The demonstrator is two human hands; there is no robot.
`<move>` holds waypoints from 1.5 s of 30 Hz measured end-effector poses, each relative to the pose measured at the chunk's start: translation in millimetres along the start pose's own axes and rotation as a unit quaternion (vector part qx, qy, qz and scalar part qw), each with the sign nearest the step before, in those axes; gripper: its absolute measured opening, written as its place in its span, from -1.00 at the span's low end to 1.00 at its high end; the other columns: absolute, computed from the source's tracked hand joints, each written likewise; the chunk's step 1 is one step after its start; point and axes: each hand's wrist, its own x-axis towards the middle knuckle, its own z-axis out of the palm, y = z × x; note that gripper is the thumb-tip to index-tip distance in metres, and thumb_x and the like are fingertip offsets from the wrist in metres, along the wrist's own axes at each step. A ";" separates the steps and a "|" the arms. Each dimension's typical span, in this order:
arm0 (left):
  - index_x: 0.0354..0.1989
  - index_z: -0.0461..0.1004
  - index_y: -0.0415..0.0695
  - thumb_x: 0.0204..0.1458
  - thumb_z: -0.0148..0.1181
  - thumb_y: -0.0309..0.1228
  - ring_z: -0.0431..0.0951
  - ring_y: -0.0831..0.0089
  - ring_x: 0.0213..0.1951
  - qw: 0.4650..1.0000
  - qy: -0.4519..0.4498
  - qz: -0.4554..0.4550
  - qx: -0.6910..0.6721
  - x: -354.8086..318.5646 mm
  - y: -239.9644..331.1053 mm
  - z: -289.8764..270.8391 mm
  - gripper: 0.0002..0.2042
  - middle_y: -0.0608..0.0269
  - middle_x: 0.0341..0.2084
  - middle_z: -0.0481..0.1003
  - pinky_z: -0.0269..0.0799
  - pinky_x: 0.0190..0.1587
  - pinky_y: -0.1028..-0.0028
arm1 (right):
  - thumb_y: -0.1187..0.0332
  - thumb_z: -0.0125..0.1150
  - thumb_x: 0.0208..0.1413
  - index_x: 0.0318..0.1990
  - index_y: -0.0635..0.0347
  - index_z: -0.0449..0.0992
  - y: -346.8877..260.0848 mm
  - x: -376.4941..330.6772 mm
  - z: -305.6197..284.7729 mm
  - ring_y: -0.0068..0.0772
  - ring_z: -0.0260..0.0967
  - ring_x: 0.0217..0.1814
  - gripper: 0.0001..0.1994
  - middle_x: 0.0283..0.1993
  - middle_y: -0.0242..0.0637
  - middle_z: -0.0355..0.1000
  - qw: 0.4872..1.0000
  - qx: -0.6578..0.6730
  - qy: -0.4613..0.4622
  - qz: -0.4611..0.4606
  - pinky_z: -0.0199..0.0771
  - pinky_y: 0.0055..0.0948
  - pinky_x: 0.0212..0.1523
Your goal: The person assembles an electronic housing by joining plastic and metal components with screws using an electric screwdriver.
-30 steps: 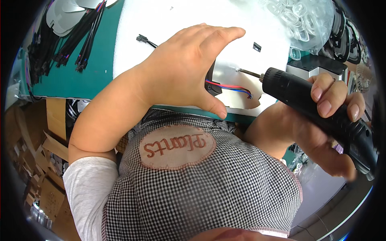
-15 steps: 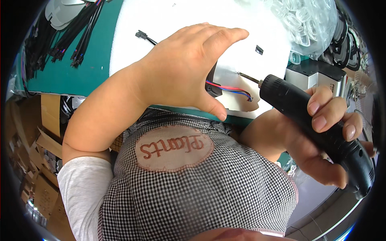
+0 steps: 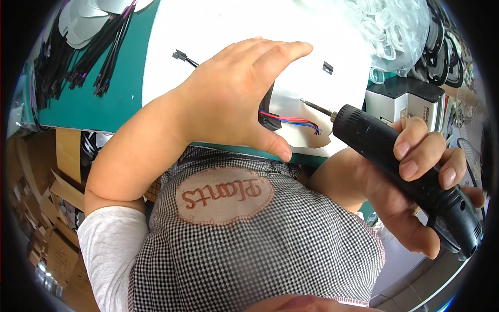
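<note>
I have the driver (image 3: 371, 138) in the right hand (image 3: 418, 158), at the right of the frame, with those fingers wrapped around its black barrel. Its long axis slants from lower right to upper left, so the bit (image 3: 316, 107) points up and left, away from the palm and toward the left hand (image 3: 223, 99). At the bit's end sits something small and bright that looks like a screw (image 3: 303, 101); it appears over the shiny plate (image 3: 288, 99), just right of the frame's centre. From this angle I can't tell whether it touches the plate or hangs a little above it.

The left hand is nearer the plate, back upward, lying on the plate's left side. Its thumb and forefinger are spread wide, opening toward the right, and the bit's tip comes near the mouth of that gap, apart from both. The fingers' undersides are hidden, so I can't say how firmly they press.

Just right of that palm, the black part (image 3: 270, 122) shows partly, with red and blue wires (image 3: 295, 120) curving right from it across the plate. A black plug (image 3: 179, 55) on a lead pokes out left of the hand. Everything rests on white foam (image 3: 169, 78) over the green surface (image 3: 112, 106); a small black clip (image 3: 328, 67) lies above the bit, well apart from it.
</note>
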 end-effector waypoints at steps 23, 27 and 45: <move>0.30 0.24 -0.14 -0.55 0.64 -0.19 0.43 -0.04 0.13 0.994 -0.085 -0.055 -0.030 10.5 4.7 -9.8 0.05 -0.01 0.15 0.42 0.36 0.19 0.16 | -0.22 0.47 -0.13 0.08 0.19 0.36 7.6 -2.7 -28.7 -0.47 0.41 -0.26 -0.22 -0.04 -0.30 0.37 0.985 0.158 0.071 0.001 0.37 -0.45 -0.19; 0.33 0.23 -0.11 -0.56 0.64 -0.12 0.43 -0.05 0.14 0.991 -0.097 -0.080 -0.033 10.1 7.0 -11.3 0.10 -0.01 0.16 0.41 0.32 0.23 0.15 | -0.20 0.46 -0.12 0.10 0.24 0.33 9.4 -3.7 -27.7 -0.44 0.40 -0.25 -0.20 0.00 -0.25 0.35 0.979 0.184 0.086 -0.002 0.36 -0.44 -0.19; -0.02 0.57 -0.15 -0.16 0.46 -0.48 0.47 0.48 -0.41 0.995 0.028 -0.078 -0.056 7.8 40.5 -28.6 -0.57 0.20 -0.21 0.58 0.40 -0.30 0.54 | -0.14 0.50 -0.22 -0.10 0.18 0.37 6.4 -12.2 -12.1 -0.40 0.45 -0.32 -0.32 -0.38 -0.23 0.45 0.939 0.237 0.245 -0.038 0.44 -0.48 -0.17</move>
